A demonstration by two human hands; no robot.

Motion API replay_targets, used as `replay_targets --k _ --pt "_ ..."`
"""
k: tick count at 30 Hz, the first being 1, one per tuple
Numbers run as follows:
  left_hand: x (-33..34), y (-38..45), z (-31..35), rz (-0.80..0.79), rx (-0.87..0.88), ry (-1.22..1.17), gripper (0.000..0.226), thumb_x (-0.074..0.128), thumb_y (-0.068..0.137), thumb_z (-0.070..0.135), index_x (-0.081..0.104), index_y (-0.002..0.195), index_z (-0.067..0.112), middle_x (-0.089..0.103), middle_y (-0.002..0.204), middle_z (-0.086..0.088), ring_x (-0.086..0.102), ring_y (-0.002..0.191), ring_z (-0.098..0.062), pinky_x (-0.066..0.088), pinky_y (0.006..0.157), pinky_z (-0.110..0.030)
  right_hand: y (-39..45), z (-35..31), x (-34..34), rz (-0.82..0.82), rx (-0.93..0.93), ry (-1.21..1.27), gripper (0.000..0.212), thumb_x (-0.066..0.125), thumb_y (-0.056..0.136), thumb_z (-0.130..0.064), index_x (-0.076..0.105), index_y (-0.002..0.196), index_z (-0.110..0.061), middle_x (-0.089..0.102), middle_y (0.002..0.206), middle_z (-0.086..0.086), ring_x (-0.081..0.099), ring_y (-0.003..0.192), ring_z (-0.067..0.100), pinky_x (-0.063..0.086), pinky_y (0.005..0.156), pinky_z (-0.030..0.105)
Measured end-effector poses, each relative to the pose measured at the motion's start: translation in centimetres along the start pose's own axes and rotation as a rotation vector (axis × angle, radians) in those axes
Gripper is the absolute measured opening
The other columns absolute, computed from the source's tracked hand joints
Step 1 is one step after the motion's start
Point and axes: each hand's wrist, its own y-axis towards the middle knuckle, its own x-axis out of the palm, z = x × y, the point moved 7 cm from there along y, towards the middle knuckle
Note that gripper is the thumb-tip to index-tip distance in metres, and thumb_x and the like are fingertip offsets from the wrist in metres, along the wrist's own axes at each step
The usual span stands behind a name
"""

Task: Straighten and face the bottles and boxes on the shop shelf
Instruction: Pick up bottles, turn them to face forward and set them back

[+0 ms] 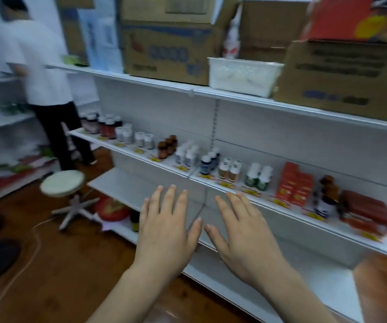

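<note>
White shelf (234, 193) at twelve o'clock carries bottles (259, 177) and boxes (296, 184). Left hand (164, 231) and right hand (241, 234) are held flat, fingers spread, nothing gripped. Crowded bottles could be toppled by a careless reach.

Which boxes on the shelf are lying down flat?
The dark red boxes at the far right end. The orange boxes beside the bottles stand upright.

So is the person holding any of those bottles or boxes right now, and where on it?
Nothing is held. The left hand and right hand are both open with fingers straight, hovering in front of the shelf, apart from the bottles and boxes.
</note>
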Motion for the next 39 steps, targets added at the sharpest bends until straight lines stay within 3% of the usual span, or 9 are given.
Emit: replay_targets --k 10,13,18,22,33,36,39 --pt "0.4 5.9 -15.2 0.04 -0.213 0.046 0.071 0.032 0.091 0.06 0.054 0.141 0.015 0.054 0.146 -0.01 0.043 0.14 -0.034 0.039 0.112 -0.054 14.5 -10.4 6.1 -0.076 -0.209 -0.001 0.091 -0.008 0.08 -0.07 0.01 0.158 -0.027 0.007 0.167 0.0 -0.004 0.154 0.019 0.003 0.125 0.038" --pt "1.2 9.2 -19.7 0.014 -0.207 0.034 0.075 0.024 0.092 0.062 0.044 0.149 0.019 0.043 0.155 -0.007 0.032 0.147 -0.031 0.029 0.118 -0.051 19.5 -12.9 7.9 -0.053 -0.206 -0.012 0.093 -0.008 0.079 -0.069 0.013 0.158 -0.025 0.011 0.166 0.001 -0.001 0.154 0.021 0.005 0.125 0.039" --pt "2.7 15.7 -25.7 -0.056 -0.117 0.019 0.07 0.03 0.101 0.06 0.02 0.159 0.022 0.018 0.166 -0.003 0.008 0.154 -0.026 0.012 0.125 -0.045 26.7 -16.1 10.0 -0.013 -0.13 0.017 0.091 -0.003 0.082 -0.069 0.018 0.158 -0.024 0.018 0.165 0.003 0.007 0.154 0.022 0.009 0.123 0.038" --pt "4.6 21.3 -28.9 -0.085 -0.054 -0.015 0.071 0.031 0.101 0.059 0.014 0.159 0.023 0.014 0.167 -0.001 0.005 0.155 -0.024 0.008 0.125 -0.042 32.0 -16.5 12.3 -0.023 -0.052 -0.002 0.089 -0.002 0.083 -0.069 0.019 0.157 -0.024 0.022 0.163 0.002 0.011 0.153 0.022 0.015 0.123 0.039" --pt "19.6 35.5 -32.8 -0.273 0.138 -0.092 0.066 0.036 0.102 0.053 0.02 0.158 0.021 0.018 0.166 -0.004 0.01 0.154 -0.024 0.014 0.125 -0.042 46.7 -10.0 20.3 -0.017 0.149 -0.02 0.079 0.018 0.088 -0.06 0.037 0.15 -0.015 0.042 0.15 0.007 0.032 0.142 0.028 0.033 0.116 0.043" --pt "23.3 38.2 -33.2 -0.304 0.173 -0.079 0.06 0.049 0.097 0.045 0.041 0.149 0.016 0.04 0.156 -0.01 0.031 0.147 -0.032 0.028 0.12 -0.047 50.0 -8.0 21.9 0.008 0.166 0.007 0.064 0.04 0.092 -0.049 0.043 0.144 -0.012 0.047 0.143 0.011 0.04 0.136 0.033 0.038 0.111 0.043" --pt "27.0 40.4 -33.9 -0.295 0.193 -0.092 0.055 0.057 0.085 0.043 0.061 0.13 0.012 0.061 0.136 -0.013 0.055 0.129 -0.036 0.047 0.105 -0.051 52.7 -6.5 23.6 0.018 0.197 -0.014 0.055 0.056 0.092 -0.037 0.047 0.14 -0.012 0.052 0.136 0.012 0.045 0.128 0.033 0.043 0.105 0.041"
